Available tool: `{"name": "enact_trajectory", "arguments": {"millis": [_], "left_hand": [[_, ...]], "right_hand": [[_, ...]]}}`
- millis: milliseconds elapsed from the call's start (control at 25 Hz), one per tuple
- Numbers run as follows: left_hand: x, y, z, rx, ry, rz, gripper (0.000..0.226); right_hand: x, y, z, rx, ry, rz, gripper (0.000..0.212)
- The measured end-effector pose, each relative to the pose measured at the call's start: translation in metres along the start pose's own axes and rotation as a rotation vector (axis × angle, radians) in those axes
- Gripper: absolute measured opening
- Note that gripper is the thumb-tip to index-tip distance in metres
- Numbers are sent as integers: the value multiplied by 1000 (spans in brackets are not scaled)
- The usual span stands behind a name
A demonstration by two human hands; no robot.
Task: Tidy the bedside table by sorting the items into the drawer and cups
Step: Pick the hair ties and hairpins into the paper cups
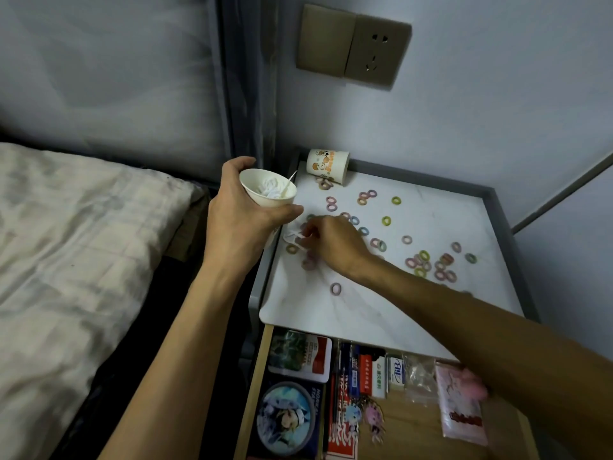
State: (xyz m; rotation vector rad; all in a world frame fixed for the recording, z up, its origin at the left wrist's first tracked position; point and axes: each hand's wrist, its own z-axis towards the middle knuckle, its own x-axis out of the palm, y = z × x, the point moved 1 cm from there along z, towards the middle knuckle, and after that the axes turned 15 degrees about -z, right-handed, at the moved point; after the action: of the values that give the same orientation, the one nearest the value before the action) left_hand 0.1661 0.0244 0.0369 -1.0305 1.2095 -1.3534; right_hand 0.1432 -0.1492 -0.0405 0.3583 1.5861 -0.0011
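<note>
At the near edge: light wooden drawer (408,423) pulled open below the top, packed w/ printed cards, red/blue packets, clear bags and cartoon keychains. R forearm crosses over its right corner.

Above it, white marble-pattern tabletop w/ grey raised rim (348,310). Small coloured elastic hair rings (423,255) scattered over most of it: thick cluster on the right side, loose ones mid, one pink ring alone nearer the front.

Right hand (331,242) is down on the left part of the top, fingers curled, tips pinching thin white plastic picks (292,235) lying there. Blurry, so can't tell how many.

Left hand (238,214) just beside it, off the table's left edge, wrapped round a plain white paper cup (262,202). Cup is upright-ish, tilted toward the table, w/ more white picks inside, one sticking out over the rim.

Back left corner: cartoon-print paper cup (326,164) tipped on its side, a few rings at its mouth.

Beyond: bronze wall socket plate (376,49). Pale quilted bed (66,227) on the left.
</note>
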Motion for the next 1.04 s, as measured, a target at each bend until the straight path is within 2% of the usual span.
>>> {"name": "enact_trajectory", "arguments": {"millis": [240, 400, 520, 640, 760, 920, 1040], "left_hand": [[0, 1, 0, -8, 13, -4, 85], [-1, -1, -1, -13, 17, -19, 84], [-2, -3, -2, -10, 17, -13, 84], [-1, -4, -3, -15, 29, -13, 86], [-1, -5, -3, -21, 37, -11, 86], [0, -5, -2, -19, 36, -9, 86], [1, -5, -2, -21, 30, -23, 86]], "right_hand": [[-8, 13, -5, -140, 3, -430, 17], [-8, 2, -9, -187, 90, -573, 24], [-10, -18, -11, -169, 79, -498, 27], [-18, -39, -7, -108, 73, -267, 21], [-26, -54, -4, -51, 41, -92, 32], [-24, -51, -4, -73, 37, -23, 26], [-24, -37, 2, -215, -17, -148, 19]]}}
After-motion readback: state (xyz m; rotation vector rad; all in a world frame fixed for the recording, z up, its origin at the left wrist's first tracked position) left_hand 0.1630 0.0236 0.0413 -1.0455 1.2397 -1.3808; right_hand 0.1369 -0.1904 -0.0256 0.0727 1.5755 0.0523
